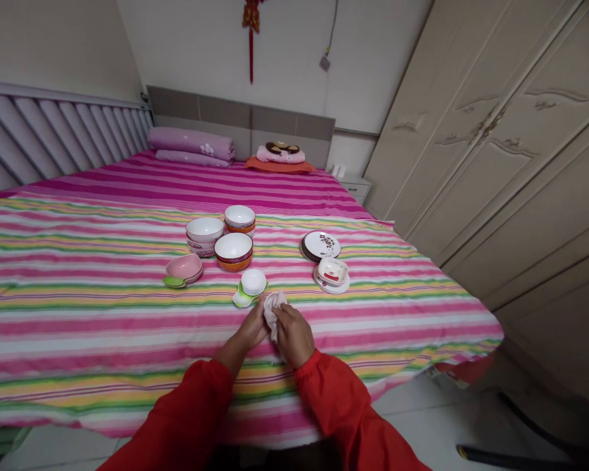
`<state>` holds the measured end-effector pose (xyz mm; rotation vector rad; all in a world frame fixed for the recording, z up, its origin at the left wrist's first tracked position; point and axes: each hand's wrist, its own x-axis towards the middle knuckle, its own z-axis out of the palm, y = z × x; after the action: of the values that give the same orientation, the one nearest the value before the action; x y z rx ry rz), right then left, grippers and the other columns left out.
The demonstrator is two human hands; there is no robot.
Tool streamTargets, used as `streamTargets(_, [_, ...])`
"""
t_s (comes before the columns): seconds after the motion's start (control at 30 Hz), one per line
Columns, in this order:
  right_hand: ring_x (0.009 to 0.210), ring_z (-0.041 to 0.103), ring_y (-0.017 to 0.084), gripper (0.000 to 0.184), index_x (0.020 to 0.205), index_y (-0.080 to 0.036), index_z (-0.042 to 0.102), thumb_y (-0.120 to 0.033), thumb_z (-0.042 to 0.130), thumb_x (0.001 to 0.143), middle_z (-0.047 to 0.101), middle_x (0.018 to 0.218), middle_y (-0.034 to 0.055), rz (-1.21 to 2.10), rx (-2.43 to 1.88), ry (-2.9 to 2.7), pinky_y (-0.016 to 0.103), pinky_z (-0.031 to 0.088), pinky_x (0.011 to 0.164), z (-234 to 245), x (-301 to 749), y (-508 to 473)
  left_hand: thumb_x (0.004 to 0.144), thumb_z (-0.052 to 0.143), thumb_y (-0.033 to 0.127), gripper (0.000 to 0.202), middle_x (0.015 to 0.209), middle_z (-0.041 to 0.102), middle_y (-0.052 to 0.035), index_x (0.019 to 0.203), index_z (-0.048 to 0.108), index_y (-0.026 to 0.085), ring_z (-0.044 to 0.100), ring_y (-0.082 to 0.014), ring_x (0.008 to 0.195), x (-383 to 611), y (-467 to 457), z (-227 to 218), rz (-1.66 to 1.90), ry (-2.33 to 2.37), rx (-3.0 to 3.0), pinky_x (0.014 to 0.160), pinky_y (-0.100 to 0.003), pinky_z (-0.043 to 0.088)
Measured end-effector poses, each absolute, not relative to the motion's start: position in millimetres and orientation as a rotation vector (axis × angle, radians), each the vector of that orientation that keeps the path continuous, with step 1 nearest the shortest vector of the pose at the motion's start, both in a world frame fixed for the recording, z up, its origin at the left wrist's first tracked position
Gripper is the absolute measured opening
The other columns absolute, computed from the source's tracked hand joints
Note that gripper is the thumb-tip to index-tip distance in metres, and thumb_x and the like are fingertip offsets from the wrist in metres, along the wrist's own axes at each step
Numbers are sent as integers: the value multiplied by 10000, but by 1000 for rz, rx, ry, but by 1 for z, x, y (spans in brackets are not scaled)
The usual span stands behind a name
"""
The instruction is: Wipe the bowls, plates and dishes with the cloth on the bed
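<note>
My left hand [253, 327] is closed around the edge of a small white dish [267, 305], mostly covered by the cloth. With my right hand [296, 335] I grip a pale pinkish cloth [275, 322] and press it against the dish's inside. Just beyond my hands stands a stack of small white bowls [254, 280], beside a green-and-white leaf-shaped dish [243, 299]. Further left lie pink bowls [183, 265] with a green leaf-like handle.
Stacked larger bowls [233, 246] stand behind the small ones. To the right are stacked plates [322, 244] and a square dish [332, 270] on a plate. A striped cloth [127, 314] covers the bed; pillows [191, 144] lie at its head. A wardrobe [471, 131] stands right.
</note>
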<state>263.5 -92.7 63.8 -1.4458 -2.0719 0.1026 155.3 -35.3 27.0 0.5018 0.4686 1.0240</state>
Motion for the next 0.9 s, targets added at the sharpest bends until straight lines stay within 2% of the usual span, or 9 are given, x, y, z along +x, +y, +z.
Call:
streamTargets(0.07, [1016,563,192,411,1205,-187,601,-86,436,843,607,1191,90,39,-1398,-2059,296,453,895,65,258,-89,803,629,371,297,945,703,-73,1005,645,153,633,-210,976,157,-34,26,1059,477,496,868,-316,493])
streamTargets(0.17, [948,568,201,395,1226,-182,588,-113,439,866,589,1240,91,-22,-1455,-2088,306,468,847,67,251,-75,793,649,323,307,942,704,-52,1062,626,180,634,-191,962,158,-33,25,1102,486,502,856,-301,497])
streamTargets(0.27, [884,565,206,371,1229,-188,586,-158,452,884,591,1240,91,-19,-1573,-2068,311,479,792,65,254,-63,832,599,380,314,986,704,-59,1085,621,195,618,-188,1004,158,-33,23,1127,490,507,876,-305,488])
streamTargets(0.4, [903,555,217,389,1242,-170,574,-147,490,863,572,1258,118,-8,-1646,-2056,317,470,785,57,271,-66,849,545,465,366,1042,698,-95,1027,654,165,593,-212,1059,157,-33,20,1092,486,526,899,-335,473])
streamTargets(0.5, [855,544,213,383,1223,-157,581,-119,500,850,577,1234,125,-23,-1704,-2108,317,458,762,52,279,-79,834,562,479,386,1026,701,-105,993,666,143,596,-224,1049,156,-33,20,1083,489,547,888,-337,473])
streamTargets(0.67, [817,532,205,312,1113,-191,632,-99,473,860,624,1128,85,8,-1664,-2199,308,447,722,53,269,-96,815,585,488,401,971,707,-106,969,666,126,614,-225,1015,155,-35,21,1047,493,557,878,-322,477])
streamTargets(0.83, [912,541,206,330,1139,-175,619,-110,504,836,624,1147,78,83,-1555,-2191,311,445,825,64,253,-84,821,565,507,414,940,710,-98,988,652,138,632,-218,997,154,-35,25,1044,470,479,889,-321,485])
streamTargets(0.9, [926,544,209,325,1127,-176,623,-124,515,825,624,1141,84,97,-1560,-2172,312,451,819,66,251,-78,822,566,502,404,932,713,-91,999,646,148,637,-212,992,154,-34,26,1070,490,465,890,-314,488])
